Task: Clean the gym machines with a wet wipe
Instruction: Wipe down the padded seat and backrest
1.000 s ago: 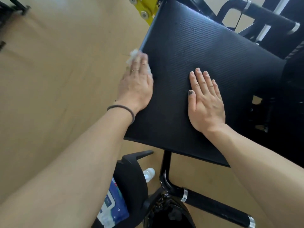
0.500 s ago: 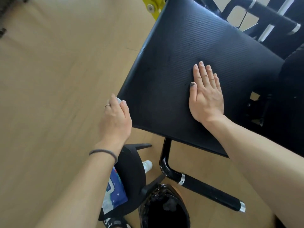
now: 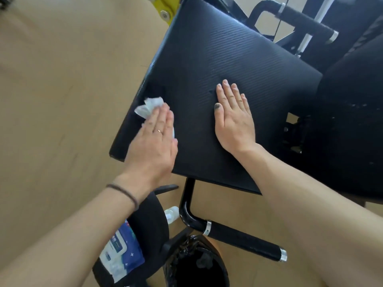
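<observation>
Head view: wipe [image 3: 149, 107] sits on the pad [image 3: 217, 83] near its left edge, pinned under the left hand [image 3: 154, 139], fingers flat and pressed together. Right hand [image 3: 233, 119] lies flat mid-pad, fingers slightly spread, bracing only. Pad wiping looks underway; can't tell how much is covered. Handle [image 3: 244, 238] and frame look still to do. Wipe pack [image 3: 122, 253] below.
</observation>
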A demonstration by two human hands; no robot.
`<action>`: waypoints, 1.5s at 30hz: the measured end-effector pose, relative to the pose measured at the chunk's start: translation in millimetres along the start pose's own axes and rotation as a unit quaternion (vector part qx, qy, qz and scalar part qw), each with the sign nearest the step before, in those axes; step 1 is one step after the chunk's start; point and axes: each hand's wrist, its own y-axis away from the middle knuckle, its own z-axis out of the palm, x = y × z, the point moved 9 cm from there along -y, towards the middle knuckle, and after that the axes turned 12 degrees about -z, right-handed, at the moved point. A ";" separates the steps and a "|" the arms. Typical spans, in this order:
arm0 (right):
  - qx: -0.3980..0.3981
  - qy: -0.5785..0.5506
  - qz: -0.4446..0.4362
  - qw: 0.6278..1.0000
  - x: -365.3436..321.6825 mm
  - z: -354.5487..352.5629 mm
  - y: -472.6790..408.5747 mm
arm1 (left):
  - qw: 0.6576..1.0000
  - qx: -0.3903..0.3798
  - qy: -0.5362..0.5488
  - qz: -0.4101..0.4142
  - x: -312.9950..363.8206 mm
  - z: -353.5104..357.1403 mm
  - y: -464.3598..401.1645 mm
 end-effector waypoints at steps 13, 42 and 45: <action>0.022 -0.168 0.201 0.965 60.7 -38.5 124.7 | 0.990 -0.015 0.057 0.130 155.2 -11.8 -83.0; 0.076 -0.317 0.306 0.894 51.0 -56.6 145.6 | 0.955 0.015 0.007 0.296 193.1 17.5 37.3; 0.071 -0.297 0.290 0.907 52.9 -61.5 146.2 | 0.958 0.054 -0.028 0.281 192.4 -1.1 10.2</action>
